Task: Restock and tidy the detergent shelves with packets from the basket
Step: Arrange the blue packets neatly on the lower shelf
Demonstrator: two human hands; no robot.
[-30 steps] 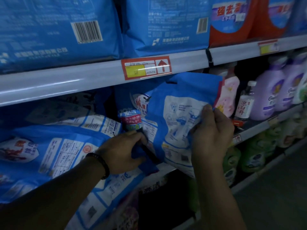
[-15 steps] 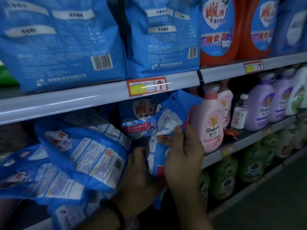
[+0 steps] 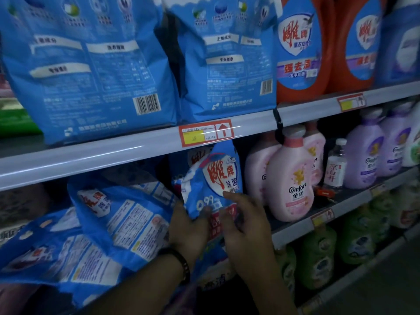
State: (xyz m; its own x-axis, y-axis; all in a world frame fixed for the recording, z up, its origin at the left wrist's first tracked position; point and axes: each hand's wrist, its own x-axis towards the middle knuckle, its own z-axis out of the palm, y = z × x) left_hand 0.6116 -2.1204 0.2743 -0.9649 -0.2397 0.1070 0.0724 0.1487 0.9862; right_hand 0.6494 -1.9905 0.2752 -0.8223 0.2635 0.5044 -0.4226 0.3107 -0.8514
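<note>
On the middle shelf (image 3: 293,234) the packet (image 3: 213,178) stands upright in the tight gap between slumped blue packets (image 3: 118,214) and a pink bottle (image 3: 291,178), its top just under the rail (image 3: 113,155) above. Its red logo now faces me, where its back showed before. My left hand (image 3: 188,233) has its grip closed on the packet's lower edge; my right hand (image 3: 245,226), fingers loose, touches its front.

Pretty clearly a supermarket laundry aisle: long metal shelves (image 3: 91,158) with red-and-yellow price tags (image 3: 205,133) clipped into the front rails. Every level is stacked with multiples of the same stuff, like big blue detergent bags (image 3: 91,64), orange jugs (image 3: 297,53) and rows of pink softener bottles (image 3: 293,178).
</note>
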